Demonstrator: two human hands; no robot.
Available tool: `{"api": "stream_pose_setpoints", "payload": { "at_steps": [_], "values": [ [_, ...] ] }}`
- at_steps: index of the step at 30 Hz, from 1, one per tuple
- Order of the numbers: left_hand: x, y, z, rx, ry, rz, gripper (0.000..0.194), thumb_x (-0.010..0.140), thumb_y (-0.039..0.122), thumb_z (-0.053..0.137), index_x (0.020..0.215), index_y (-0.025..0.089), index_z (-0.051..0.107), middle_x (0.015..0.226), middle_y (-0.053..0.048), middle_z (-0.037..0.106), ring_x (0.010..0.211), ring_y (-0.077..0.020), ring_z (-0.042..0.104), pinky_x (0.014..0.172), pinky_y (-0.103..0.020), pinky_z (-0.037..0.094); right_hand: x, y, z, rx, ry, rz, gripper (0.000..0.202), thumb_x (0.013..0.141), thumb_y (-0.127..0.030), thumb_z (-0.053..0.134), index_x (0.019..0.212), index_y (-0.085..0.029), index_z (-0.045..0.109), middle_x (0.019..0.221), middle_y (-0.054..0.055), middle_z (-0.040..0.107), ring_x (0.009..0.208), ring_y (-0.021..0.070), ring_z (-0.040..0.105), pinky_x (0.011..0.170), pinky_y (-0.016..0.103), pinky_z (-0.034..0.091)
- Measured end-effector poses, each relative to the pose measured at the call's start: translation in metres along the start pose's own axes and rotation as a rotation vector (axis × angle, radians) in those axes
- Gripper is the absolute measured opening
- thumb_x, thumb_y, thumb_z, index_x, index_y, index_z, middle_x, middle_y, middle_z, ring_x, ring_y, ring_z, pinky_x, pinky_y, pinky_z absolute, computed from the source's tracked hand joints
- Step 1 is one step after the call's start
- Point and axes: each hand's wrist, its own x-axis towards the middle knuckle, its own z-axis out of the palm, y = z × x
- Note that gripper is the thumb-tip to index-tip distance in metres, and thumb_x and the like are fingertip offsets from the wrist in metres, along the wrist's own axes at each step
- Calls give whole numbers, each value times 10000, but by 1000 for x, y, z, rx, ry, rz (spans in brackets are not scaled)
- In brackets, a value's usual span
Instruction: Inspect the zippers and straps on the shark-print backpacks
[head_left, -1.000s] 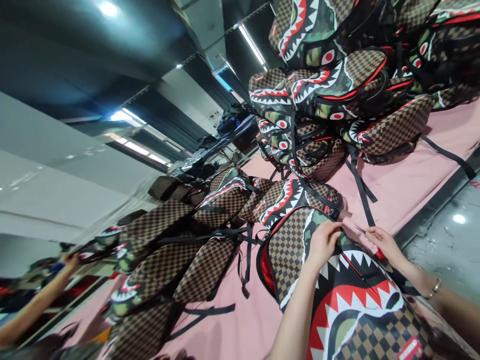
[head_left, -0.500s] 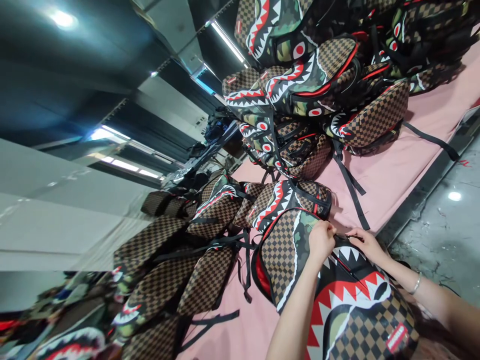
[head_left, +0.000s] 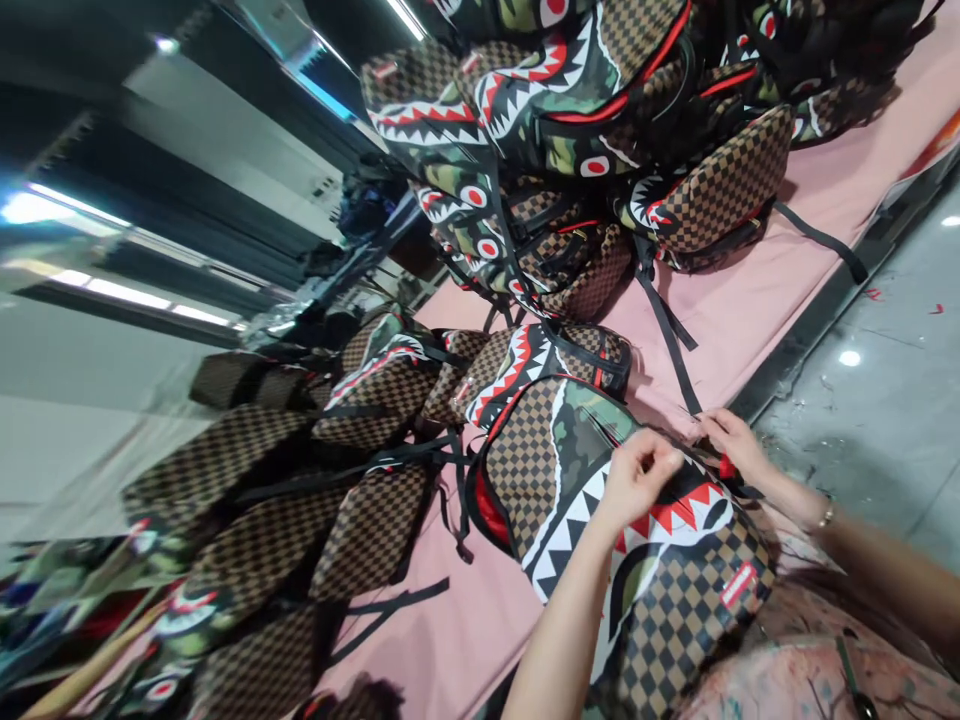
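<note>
A checkered backpack [head_left: 525,470] with a camouflage patch and a printed red-and-white shark mouth lies in front of me, its side gaping over a red lining. My left hand [head_left: 639,478] is closed above its front panel, fingertips pinched together; whatever they hold is too small to make out. Off the backpack's right edge, my right hand [head_left: 731,445] is also closed, thumb and fingers together close to the end of a black strap [head_left: 671,370]. A small red thing [head_left: 726,466] shows beneath its palm, too little of it visible to name.
Similar backpacks are heaped at the back [head_left: 555,130], and several more checkered bags [head_left: 255,540] lie to the left. Loose straps [head_left: 397,600] trail over the pink table cover [head_left: 727,310]. Beyond the table edge, grey floor [head_left: 847,400] shows with scattered thread scraps.
My hands were close together at the backpack's upper edge; now they are farther apart, the right beyond the edge and the left over the front panel. The view has shifted right and down.
</note>
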Motion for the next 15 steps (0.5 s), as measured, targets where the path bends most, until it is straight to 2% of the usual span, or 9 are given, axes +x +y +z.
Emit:
{"api": "stream_pose_setpoints", "payload": {
  "at_steps": [1, 3, 5, 6, 8, 11, 15],
  "values": [
    [-12, 6, 5, -67, -96, 63, 190, 814, 297, 517, 727, 157, 612, 711, -29, 575, 679, -137, 540, 666, -247, 450, -12, 1, -13, -26, 10, 22, 317, 797, -498, 481, 829, -199, 583, 689, 1, 600, 651, 158, 566, 595, 264, 460],
    [-33, 14, 15, -146, -263, 183, 197, 820, 244, 509, 952, 178, 639, 959, -80, 606, 881, -175, 562, 806, -290, 450, -43, 2, -40, -80, 24, 58, 330, 755, -515, 536, 801, -196, 607, 705, 15, 617, 678, 175, 577, 609, 273, 464],
    [-48, 14, 26, -129, -333, 246, 357, 827, 189, 485, 1177, 222, 549, 1181, -96, 537, 1078, -195, 501, 932, -324, 398, -83, 5, -61, -125, 34, 90, 351, 689, -532, 601, 777, -193, 620, 726, 29, 633, 694, 193, 581, 617, 287, 468],
    [-52, 11, 31, -101, -346, 259, 385, 835, 182, 469, 1212, 233, 524, 1211, -94, 522, 1116, -194, 480, 957, -328, 382, -105, 6, -68, -143, 32, 114, 357, 669, -534, 621, 774, -193, 625, 730, 33, 632, 694, 199, 579, 607, 291, 467],
    [-56, 5, 43, -35, -347, 273, 329, 856, 202, 438, 1152, 234, 577, 1142, -89, 567, 1077, -189, 506, 934, -318, 402, -147, 8, -74, -131, 18, 217, 358, 664, -540, 630, 774, -200, 613, 703, 23, 610, 663, 191, 564, 570, 283, 459],
    [-55, -1, 60, 84, -347, 325, 251, 850, 252, 468, 1022, 234, 650, 1038, -77, 601, 962, -190, 545, 837, -300, 446, -195, 7, -67, 1, -15, 332, 329, 748, -529, 560, 858, -219, 564, 621, -19, 530, 544, 142, 503, 482, 250, 405],
    [-55, 0, 75, 217, -340, 346, 136, 795, 262, 558, 819, 230, 688, 875, -48, 615, 842, -184, 551, 722, -277, 446, -217, 0, -53, -53, -85, 301, 309, 788, -519, 518, 892, -228, 530, 544, -58, 416, 482, 119, 419, 450, 240, 351]
  ]
}}
